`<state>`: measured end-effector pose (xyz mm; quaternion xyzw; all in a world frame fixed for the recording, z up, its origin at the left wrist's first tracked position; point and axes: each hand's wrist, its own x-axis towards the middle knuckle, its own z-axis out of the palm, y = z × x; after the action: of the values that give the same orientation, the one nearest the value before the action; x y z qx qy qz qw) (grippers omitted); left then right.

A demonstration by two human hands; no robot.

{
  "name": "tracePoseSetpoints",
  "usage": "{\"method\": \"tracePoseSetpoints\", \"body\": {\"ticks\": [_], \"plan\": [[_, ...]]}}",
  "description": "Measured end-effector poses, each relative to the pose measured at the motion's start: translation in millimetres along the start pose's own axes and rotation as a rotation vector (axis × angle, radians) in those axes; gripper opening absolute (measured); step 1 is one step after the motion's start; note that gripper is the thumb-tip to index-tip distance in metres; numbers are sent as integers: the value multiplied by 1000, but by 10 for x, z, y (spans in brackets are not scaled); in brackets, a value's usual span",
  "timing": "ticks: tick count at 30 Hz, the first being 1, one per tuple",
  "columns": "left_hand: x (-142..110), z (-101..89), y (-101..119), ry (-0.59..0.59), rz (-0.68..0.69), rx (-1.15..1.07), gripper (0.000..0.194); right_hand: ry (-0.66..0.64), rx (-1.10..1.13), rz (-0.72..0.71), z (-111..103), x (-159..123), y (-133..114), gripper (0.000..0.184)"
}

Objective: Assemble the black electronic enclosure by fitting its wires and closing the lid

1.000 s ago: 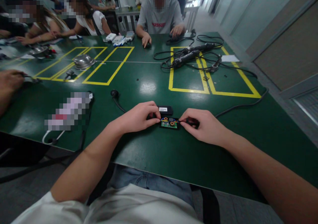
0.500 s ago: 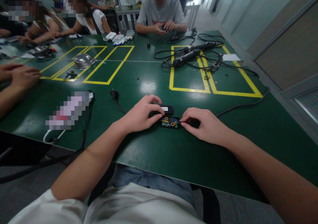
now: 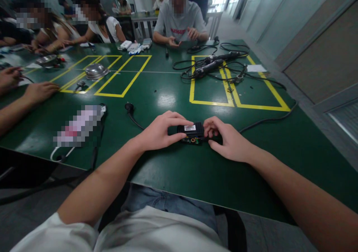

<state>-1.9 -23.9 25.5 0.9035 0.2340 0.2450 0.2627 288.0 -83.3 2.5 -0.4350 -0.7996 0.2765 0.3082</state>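
While the lid (image 3: 195,129) is grasped over the far side of the board (image 3: 192,140) by the left hand (image 3: 159,131), and the right hand (image 3: 226,138) is loosely curled, seemingly holding nothing, just right of the board, the lid is best lowered level so nothing is pinched.

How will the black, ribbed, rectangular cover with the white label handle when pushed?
The cover probably won't flex; its edges look straight. Its flat, boxy shape makes rolling unlikely. Its ribs may aid the grip of the left hand.
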Motion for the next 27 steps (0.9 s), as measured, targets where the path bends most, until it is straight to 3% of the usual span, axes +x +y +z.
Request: {"method": "tracePoseSetpoints", "body": {"ticks": [4,8,11,14,17,19,25,27], "plan": [[5,15,12,-161,30,6,28,-15,3,-4,16,-1,15,44],[6,15,17,-186,-1,1,28,-3,-34,-13,40,-15,42,40],[5,18,27,-158,-40,-55,29,-4,-53,-20,35,-20,42,37],[20,42,8,-51,-136,-107,33,-23,-68,-13,13,-16,14,34],[39,76,-44,57,-251,14,27,-21,-83,-18,5,-7,-17,28],[42,90,-80,58,-299,121,21,-12,-94,-26,12,-3,-27,22],[6,-1,-70,34,-112,204,9,-3,-169,-93,45,8,-13,2],[-1,-50,-35,-30,-103,185,8,-4,-184,-117,48,11,-9,1]]}}
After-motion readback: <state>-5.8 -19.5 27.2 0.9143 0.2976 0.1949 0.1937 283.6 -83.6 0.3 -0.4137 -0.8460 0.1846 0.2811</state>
